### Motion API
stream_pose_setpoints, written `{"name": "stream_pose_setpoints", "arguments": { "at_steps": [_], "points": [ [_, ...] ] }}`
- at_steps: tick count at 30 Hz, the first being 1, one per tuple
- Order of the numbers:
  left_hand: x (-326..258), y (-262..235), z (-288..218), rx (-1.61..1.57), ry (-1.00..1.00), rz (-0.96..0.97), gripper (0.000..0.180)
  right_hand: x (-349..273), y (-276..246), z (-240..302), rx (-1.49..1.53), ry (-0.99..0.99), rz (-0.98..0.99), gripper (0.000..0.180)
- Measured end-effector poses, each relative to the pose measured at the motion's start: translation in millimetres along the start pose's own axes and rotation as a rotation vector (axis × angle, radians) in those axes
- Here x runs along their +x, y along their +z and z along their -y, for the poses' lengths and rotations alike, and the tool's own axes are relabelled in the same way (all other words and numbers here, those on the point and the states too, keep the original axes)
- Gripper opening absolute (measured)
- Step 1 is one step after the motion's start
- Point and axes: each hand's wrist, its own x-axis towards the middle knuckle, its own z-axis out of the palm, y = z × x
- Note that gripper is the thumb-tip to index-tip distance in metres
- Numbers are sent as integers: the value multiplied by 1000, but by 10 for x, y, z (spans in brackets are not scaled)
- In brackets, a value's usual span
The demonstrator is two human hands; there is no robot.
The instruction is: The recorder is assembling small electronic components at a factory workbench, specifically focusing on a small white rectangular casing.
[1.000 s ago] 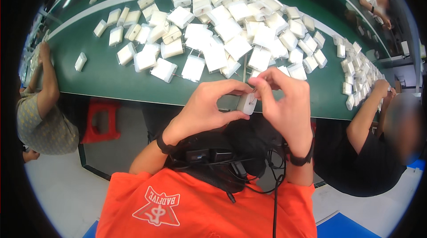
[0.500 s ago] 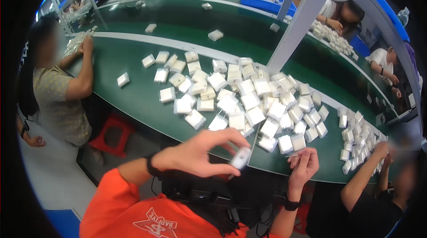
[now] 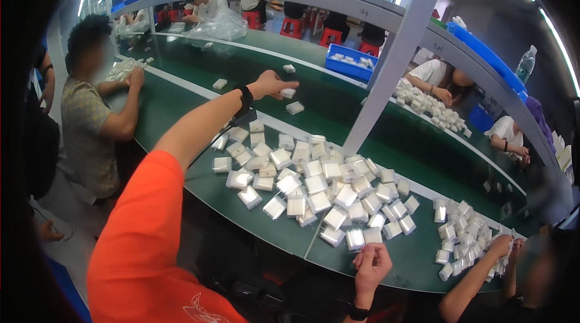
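Note:
My left arm, in an orange sleeve with a black wrist strap, reaches far out over the inner green belt (image 3: 338, 119). My left hand (image 3: 270, 84) grips a small white wrapped block (image 3: 288, 92) at its fingertips, just above the belt. My right hand (image 3: 370, 266) stays low by the near edge of the green table (image 3: 284, 232), fingers curled, nothing visible in it. A big pile of white wrapped blocks (image 3: 326, 193) lies between the two hands.
Single white blocks (image 3: 295, 107) lie spaced along the belt. A slanted grey post (image 3: 396, 57) rises from the table and a blue bin (image 3: 350, 63) sits beyond the belt. One seated person (image 3: 93, 124) works at left, another person's hands (image 3: 501, 247) at right.
My left hand carried the white block from in front of my chest out over the pile to the far belt. My right hand let go, dropped back and curled. My view swung leftward.

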Motion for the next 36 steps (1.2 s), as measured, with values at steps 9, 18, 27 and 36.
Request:
{"name": "stream_pose_setpoints", "arguments": {
  "at_steps": [9,18,27,36],
  "points": [
    [-14,836,212,613,585,202,72,-16,-38,17,-15,-27,-61,20],
    [-333,341,-199,159,586,288,50,-25,-5,20,-54,-10,-26,22],
    [-2201,-467,-937,-230,588,582,49,-54,-68,35,-104,-148,-39,31],
    [-3540,333,-598,-1063,-202,815,34,-254,443,498,-109,-192,140,26]
  ]
}}
